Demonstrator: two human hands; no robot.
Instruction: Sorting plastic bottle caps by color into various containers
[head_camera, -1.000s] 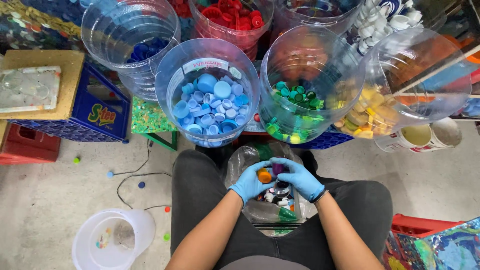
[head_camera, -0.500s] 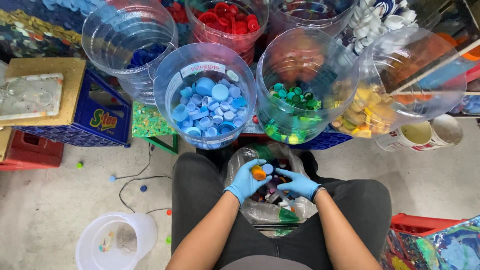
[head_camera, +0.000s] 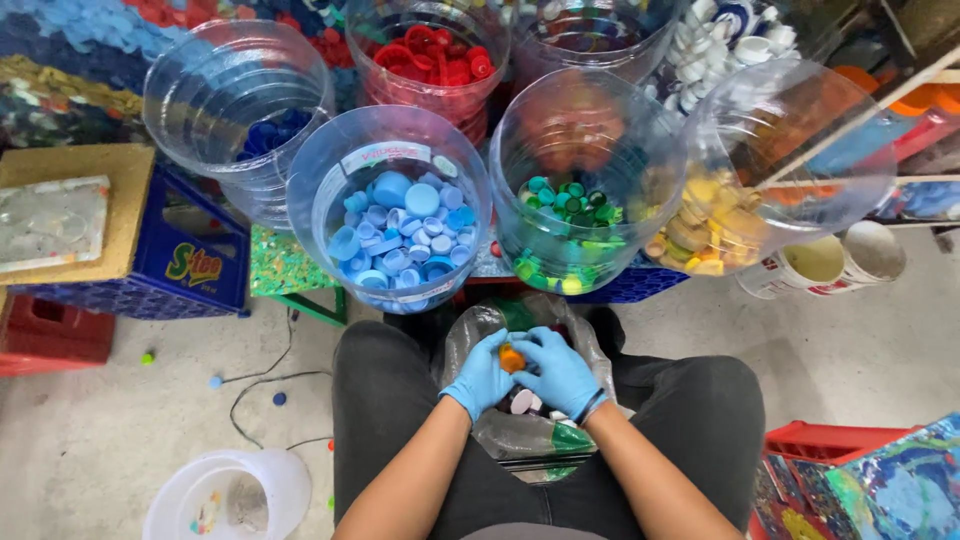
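Observation:
Both my hands wear blue gloves and meet over a clear plastic bag (head_camera: 470, 340) of mixed bottle caps that rests between my knees. My left hand (head_camera: 482, 374) and my right hand (head_camera: 558, 372) pinch a small orange cap (head_camera: 511, 357) between their fingertips. Just ahead stand clear tubs of sorted caps: light blue caps (head_camera: 400, 230), green caps (head_camera: 570, 215), yellow caps (head_camera: 705, 225), red caps (head_camera: 430, 55) and dark blue caps (head_camera: 270, 135).
A blue crate (head_camera: 190, 265) with a board on top stands at the left. A white bucket (head_camera: 225, 495) sits on the floor at lower left, with loose caps and a cable nearby. Paint cans (head_camera: 830, 265) stand at right, a red crate (head_camera: 830, 445) at lower right.
My hands have stayed together over the bag, turning the orange cap slightly between the fingers. The view has shifted a little.

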